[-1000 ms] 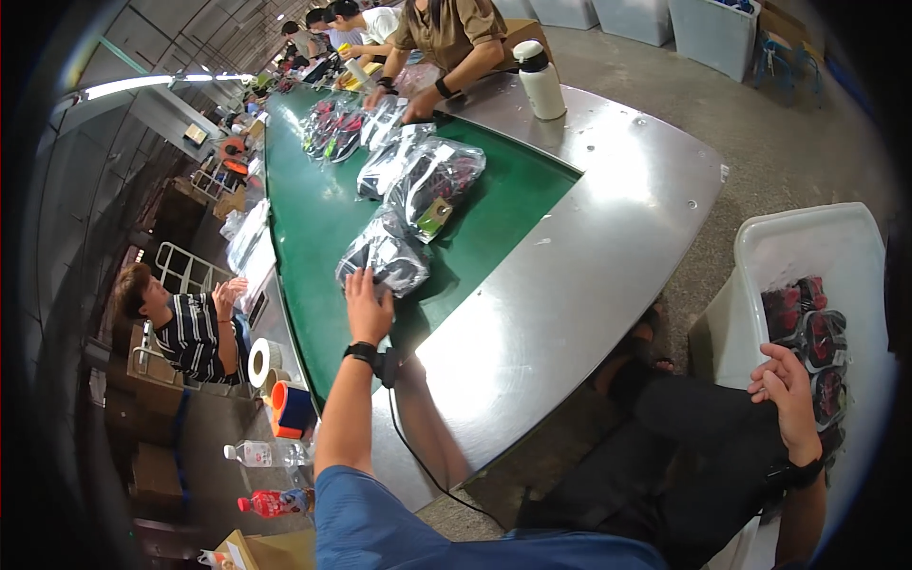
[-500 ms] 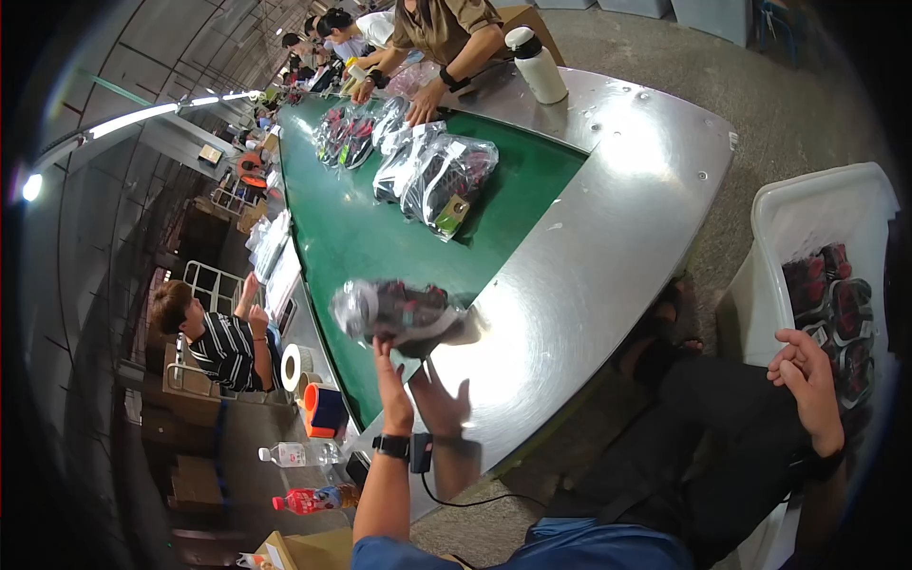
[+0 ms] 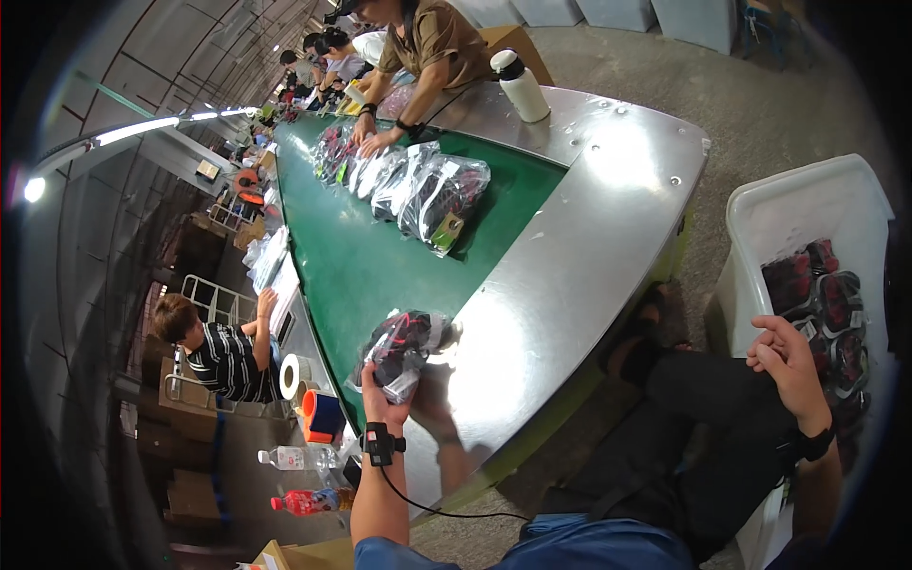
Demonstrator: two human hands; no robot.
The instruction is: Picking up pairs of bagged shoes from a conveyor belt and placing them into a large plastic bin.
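Note:
My left hand [image 3: 385, 404] grips a clear plastic bag of dark shoes [image 3: 407, 347] with red trim, above the near corner of the green belt. Part of the palm and fingers is hidden behind the bag. My right hand [image 3: 796, 370], holding nothing I can see, hovers by the white bin [image 3: 736, 275] on the right, its fingers loosely bent and apart. Inside that bin lie several bagged shoes [image 3: 841, 309], dark and red. Further along the belt, more bagged shoes [image 3: 432, 199] lie in a row.
A metal border [image 3: 541, 275] edges the green belt [image 3: 332, 247]. Across it, a person in a brown shirt [image 3: 442, 43] touches bagged shoes, near a white bottle [image 3: 521, 87]. On the left are tape rolls [image 3: 323, 416], two drink bottles [image 3: 309, 501] and a person in stripes [image 3: 228, 366].
The bagged shoes have turned and sit lower in my left hand, which has moved slightly left. The person in brown has reached further along the belt. My right hand has barely moved.

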